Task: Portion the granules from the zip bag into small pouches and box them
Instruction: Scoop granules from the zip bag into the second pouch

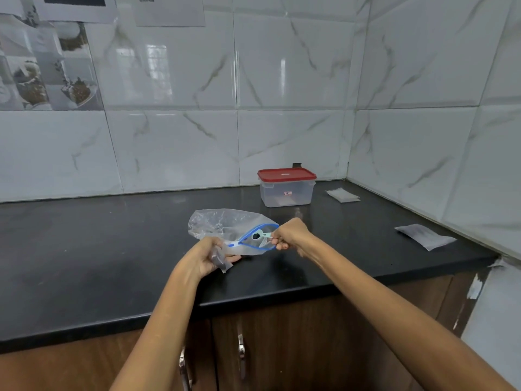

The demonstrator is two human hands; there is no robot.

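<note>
- Left hand [207, 256] grips a small pouch [219, 258], mostly hidden by fingers, at centre frame.
- Right hand [290, 234] pinches a small scoop [260, 236] inside the zip bag [225, 225]; granules hard to see.

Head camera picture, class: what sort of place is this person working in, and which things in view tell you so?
Most likely a home kitchen. A black stone countertop runs into a corner of glossy marble-look wall tiles, with wooden cabinet doors and metal handles below. A red-lidded plastic food box stands on the counter.

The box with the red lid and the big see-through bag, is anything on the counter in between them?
No. In the head view, only bare black counter lies between the box and the zip bag.
</note>
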